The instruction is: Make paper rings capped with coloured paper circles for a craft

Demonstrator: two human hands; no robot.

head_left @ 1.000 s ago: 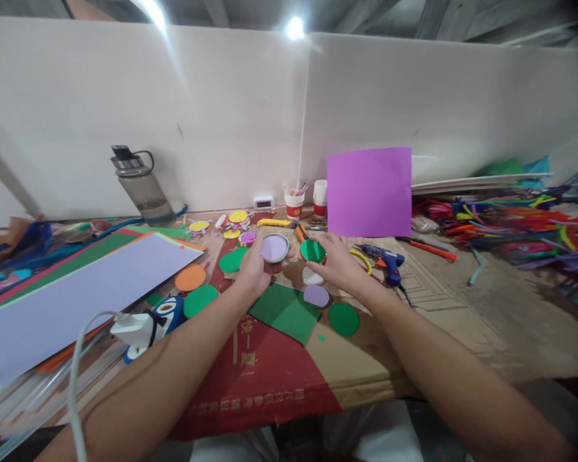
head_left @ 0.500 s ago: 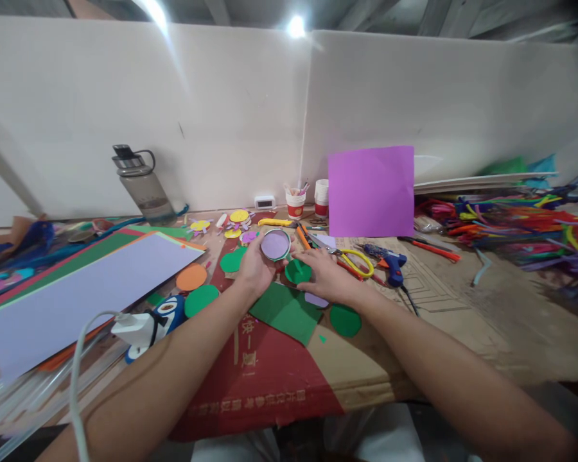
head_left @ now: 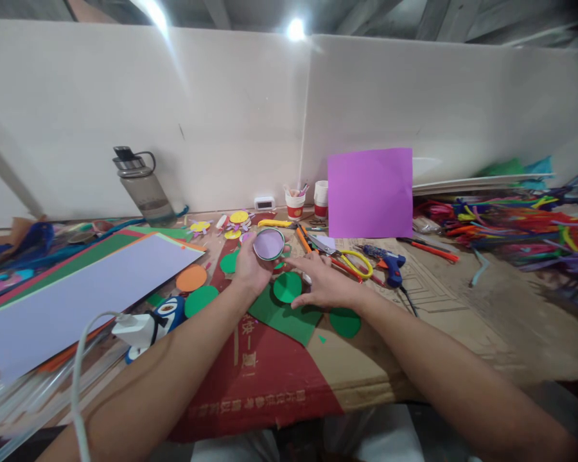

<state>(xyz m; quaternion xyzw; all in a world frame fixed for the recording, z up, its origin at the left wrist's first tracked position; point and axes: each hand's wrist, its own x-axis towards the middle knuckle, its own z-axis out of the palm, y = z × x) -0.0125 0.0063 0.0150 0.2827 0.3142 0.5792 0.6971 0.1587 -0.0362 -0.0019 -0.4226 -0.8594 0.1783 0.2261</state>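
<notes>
My left hand (head_left: 248, 268) is closed around a round lid-like disc with a lilac face (head_left: 268, 244), held up above the cardboard. My right hand (head_left: 324, 287) lies just right of it, fingers stretched towards the left, its fingertips on a green paper circle (head_left: 288, 287). That circle rests on a green paper square (head_left: 284, 314). Another green circle (head_left: 345, 322) lies below my right wrist. Yellow-handled scissors (head_left: 347, 257) lie just beyond my right hand.
Cardboard (head_left: 270, 372) covers the table. A lilac sheet (head_left: 77, 292) on stacked coloured sheets lies at left, with a water bottle (head_left: 142, 186) behind. A purple sheet (head_left: 370, 192) leans on the wall. A blue glue gun (head_left: 388, 264), paper cups (head_left: 295, 204) and pipe cleaners (head_left: 510, 224) fill the right.
My right hand has drawn the green circle back from beside the lid towards me and onto the green square. My left hand has kept the lilac disc almost in place.
</notes>
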